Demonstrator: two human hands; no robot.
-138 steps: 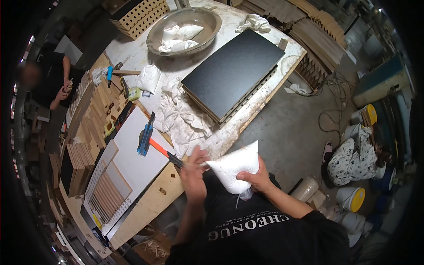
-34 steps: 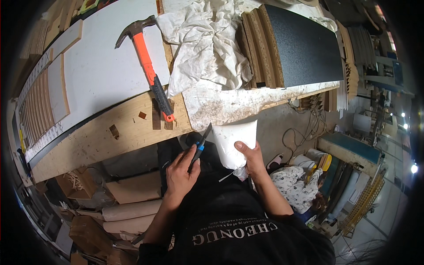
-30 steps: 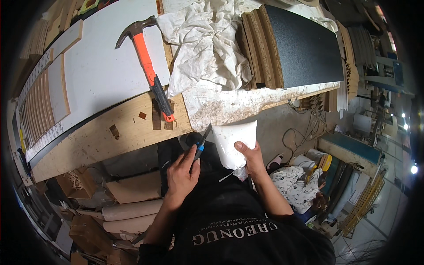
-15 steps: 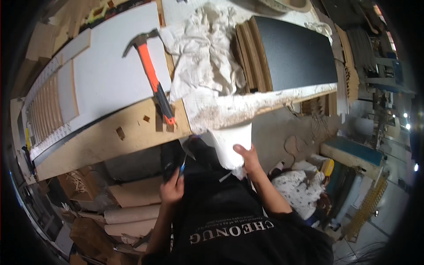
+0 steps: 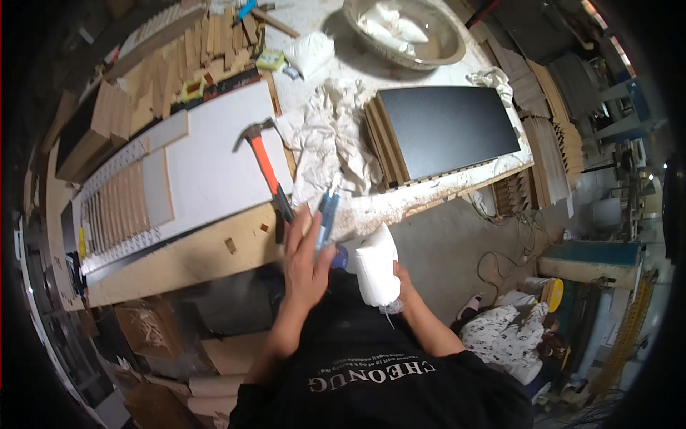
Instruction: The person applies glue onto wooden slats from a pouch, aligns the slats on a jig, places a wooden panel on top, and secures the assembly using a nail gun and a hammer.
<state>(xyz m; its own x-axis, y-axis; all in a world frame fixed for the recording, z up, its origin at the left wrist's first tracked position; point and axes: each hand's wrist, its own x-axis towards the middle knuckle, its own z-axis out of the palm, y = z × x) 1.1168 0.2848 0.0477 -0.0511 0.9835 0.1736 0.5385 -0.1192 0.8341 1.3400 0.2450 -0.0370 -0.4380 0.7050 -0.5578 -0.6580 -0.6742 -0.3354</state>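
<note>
Evidently, the white bag [image 5: 377,270] points lengthwise toward the worktable [image 5: 429,194].

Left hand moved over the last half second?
Yes, forward: the left hand was well short of the hammer handle's end; now, in this view, its fingers reach alongside it.

Left head-worn fisheye, facing down over black shirt [image 5: 386,404], left hand [image 5: 306,268] and right hand [image 5: 406,284] close, workbench [image 5: 171,261] beyond, edges bowing at rim.
</note>
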